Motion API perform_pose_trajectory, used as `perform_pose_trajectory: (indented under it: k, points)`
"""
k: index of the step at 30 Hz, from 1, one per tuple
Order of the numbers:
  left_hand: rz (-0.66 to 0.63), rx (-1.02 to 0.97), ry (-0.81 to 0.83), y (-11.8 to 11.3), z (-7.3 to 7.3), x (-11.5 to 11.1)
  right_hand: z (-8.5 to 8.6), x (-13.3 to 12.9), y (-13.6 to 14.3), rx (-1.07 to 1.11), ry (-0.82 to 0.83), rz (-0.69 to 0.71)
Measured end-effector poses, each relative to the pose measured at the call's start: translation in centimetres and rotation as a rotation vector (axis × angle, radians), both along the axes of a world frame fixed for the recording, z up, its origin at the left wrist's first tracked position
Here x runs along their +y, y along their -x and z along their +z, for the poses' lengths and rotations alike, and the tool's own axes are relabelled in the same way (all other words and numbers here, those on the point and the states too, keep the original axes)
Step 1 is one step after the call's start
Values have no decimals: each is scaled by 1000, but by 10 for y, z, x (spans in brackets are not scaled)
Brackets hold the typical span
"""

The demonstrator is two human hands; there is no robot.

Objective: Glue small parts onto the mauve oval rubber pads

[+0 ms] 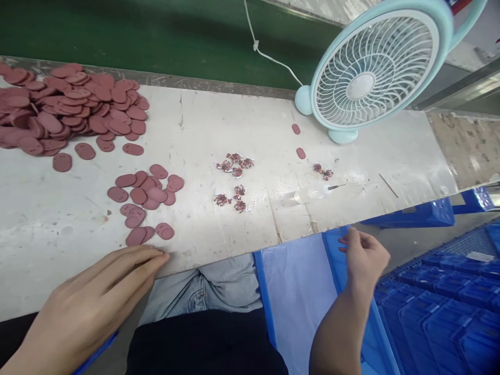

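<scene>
My left hand (103,291) rests at the table's front edge, thumb and fingertips pressed together. A tiny dark spot shows at the tips; I cannot make out what it is. Just beyond it lies a loose group of flat, oval dark-red pieces (157,194) with small holes. My right hand (365,260) hangs over the right side of a blue crate (332,250) with a pale liner (295,281). Its fingers are curled in, and whatever they may hold is hidden. Small bundles of dark-red figures (239,191) lie mid-table, with another little bundle (322,171) farther right.
A large heap of the oval pieces (70,107) fills the back left. Two single ovals (300,153) lie near a light-blue fan (361,86). A clear bottle with a needle tip (310,195) lies on the white table (203,120). Blue crates (449,302) are stacked at right.
</scene>
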State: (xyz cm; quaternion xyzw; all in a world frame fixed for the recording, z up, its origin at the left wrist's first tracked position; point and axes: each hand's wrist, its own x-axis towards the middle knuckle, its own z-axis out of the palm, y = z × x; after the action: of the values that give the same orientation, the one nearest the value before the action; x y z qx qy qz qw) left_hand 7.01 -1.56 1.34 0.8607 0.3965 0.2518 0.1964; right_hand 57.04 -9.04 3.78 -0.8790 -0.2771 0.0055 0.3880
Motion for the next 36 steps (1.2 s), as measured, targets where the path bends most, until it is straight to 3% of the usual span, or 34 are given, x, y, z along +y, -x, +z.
perform_pose_trajectory:
  k: [3,5,8,11,14,18,21,25,28,30,32,36]
  points:
    - [-38,125,-59,-4,5,3,30,7,37,-6,-153,41]
    - [-7,151,-8,-5,5,2,40,16,63,89,-296,143]
    - [19,146,56,-7,6,3,41,30,95,567,-447,346]
    - [16,67,65,-8,11,7,33,41,117,1145,-396,484]
    - [36,-150,139,-7,20,9,28,49,133,1584,-465,566]
    - [102,-507,362,-8,22,3,23,67,146,2113,-806,645]
    - [189,-912,597,-19,14,-2,15,87,140,2462,-1021,516]
    - [239,-1366,1021,-47,5,-7,4,111,113,2748,-1005,294]
    - [274,-1548,1287,-68,4,-12,1,117,104,2744,-1070,253]
    - [295,-1620,1376,-78,4,-15,7,111,113,2564,-1052,306]
    - [304,-1665,1416,-84,4,-17,20,99,133,2228,-907,415]
    - [252,-1710,1443,-91,2,-21,45,68,188,1528,-467,638]
